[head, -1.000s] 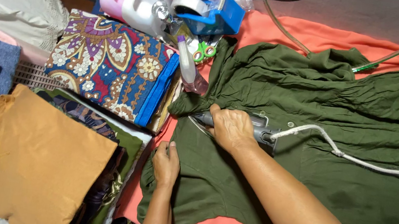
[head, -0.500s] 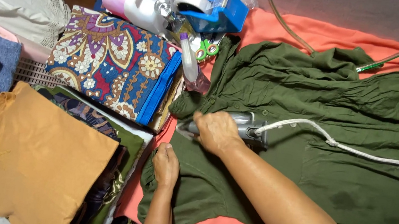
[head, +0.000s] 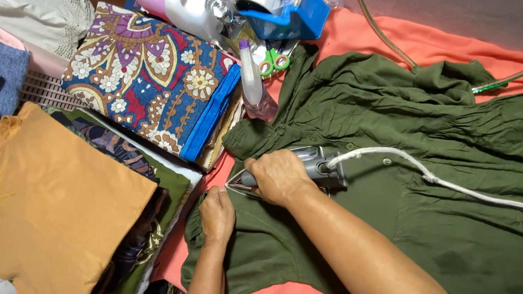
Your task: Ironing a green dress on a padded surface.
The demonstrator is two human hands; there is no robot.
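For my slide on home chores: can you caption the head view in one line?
Right hand presses a grey iron on a green garment while the left hand holds it flat.

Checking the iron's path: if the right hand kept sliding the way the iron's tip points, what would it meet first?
The right hand drives the iron leftward; likely first the left hand pinning the green garment, then the folded clothes pile.
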